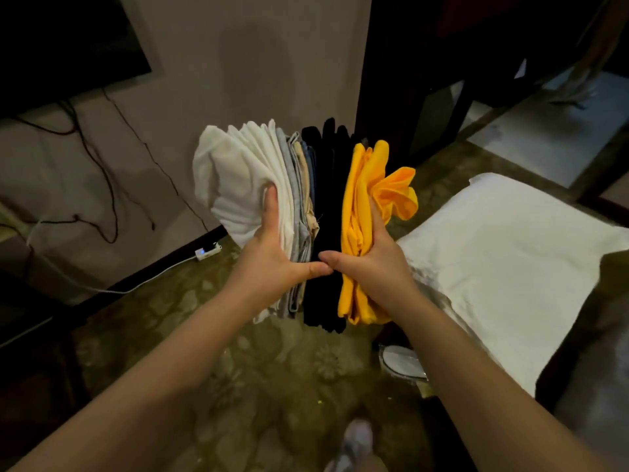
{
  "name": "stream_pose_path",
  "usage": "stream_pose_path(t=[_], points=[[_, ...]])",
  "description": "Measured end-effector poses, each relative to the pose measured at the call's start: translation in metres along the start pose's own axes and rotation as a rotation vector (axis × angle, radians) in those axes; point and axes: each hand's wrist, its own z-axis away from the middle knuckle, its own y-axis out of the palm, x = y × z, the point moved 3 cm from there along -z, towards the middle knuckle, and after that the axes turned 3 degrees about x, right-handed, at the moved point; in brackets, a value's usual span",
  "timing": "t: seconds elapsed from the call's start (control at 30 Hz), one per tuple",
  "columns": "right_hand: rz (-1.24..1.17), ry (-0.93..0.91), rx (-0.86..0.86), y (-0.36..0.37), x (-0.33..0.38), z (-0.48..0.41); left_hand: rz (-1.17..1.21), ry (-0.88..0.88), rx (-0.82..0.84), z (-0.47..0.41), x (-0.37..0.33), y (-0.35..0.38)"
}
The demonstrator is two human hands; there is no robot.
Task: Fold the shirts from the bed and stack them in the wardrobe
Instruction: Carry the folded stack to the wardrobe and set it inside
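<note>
Greenish floor (272,369) with a flower pattern fills the bottom of the picture, and a plain wall (238,63) stands behind it.

Right in the middle, up in the air, is a pile of shirts (326,216). The pile is turned on its side, so the folded edges point at the camera. A white shirt (231,185) is on the left side of the pile. Next come thin grey and tan ones, then black shirts (323,294), then a yellow shirt (357,216) on the right. A bit of the yellow one puffs out loose.

The left hand (272,264) holds the pile on the white side, with fingers pushed into the cloth. The right hand (371,264) holds it on the yellow side the same way. Both thumbs lie over the near edge of the pile, and their tips touch. The two hands squeeze the pile between them.

To the right, lower down, is the bed (503,267) with a white sheet. At the left, black cables (102,165) hang down the wall. A white power strip (207,252) lies on the floor by the wall. A dark screen (51,46) sits in the upper left corner. Tall dark furniture (425,63) stands at the upper right. A blurry foot (354,441) shows at the bottom edge.
</note>
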Motion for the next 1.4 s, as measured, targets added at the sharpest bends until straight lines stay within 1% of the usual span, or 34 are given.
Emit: stream_pose_path(t=[0.07,0.27,0.37,0.43,0.53,0.7,0.77,0.83,0.97,1.2,1.27,1.4], points=[[-0.026,-0.004,-0.016,-0.004,-0.008,-0.037,-0.027,0.017,-0.001,-0.041,0.000,0.001],[-0.035,0.022,0.003,-0.024,-0.020,-0.151,-0.023,-0.006,0.039,-0.161,-0.004,0.003],[-0.060,0.021,0.013,-0.037,-0.021,-0.206,-0.038,-0.009,0.021,-0.219,-0.010,-0.001],[-0.043,0.020,0.008,-0.049,-0.021,-0.241,-0.025,-0.001,0.016,-0.255,-0.013,-0.001],[-0.010,0.044,-0.007,-0.063,-0.023,-0.292,-0.023,0.009,0.053,-0.314,-0.018,0.000],[0.001,0.088,-0.112,-0.087,-0.040,-0.392,0.004,0.078,0.132,-0.434,-0.026,0.007],[0.009,0.140,-0.157,-0.097,-0.044,-0.431,0.006,0.106,0.187,-0.482,-0.028,0.009],[0.012,0.154,-0.214,-0.108,-0.044,-0.467,-0.011,0.152,0.233,-0.530,-0.040,0.009],[-0.022,0.186,-0.272,-0.133,-0.050,-0.520,-0.048,0.194,0.295,-0.597,-0.058,0.014],[-0.065,0.238,-0.368,-0.192,-0.073,-0.592,-0.043,0.290,0.371,-0.694,-0.101,0.047],[-0.065,0.251,-0.396,-0.216,-0.087,-0.610,-0.053,0.313,0.392,-0.720,-0.118,0.067],[-0.036,0.310,-0.406,-0.278,-0.125,-0.648,-0.026,0.302,0.439,-0.775,-0.155,0.122]])
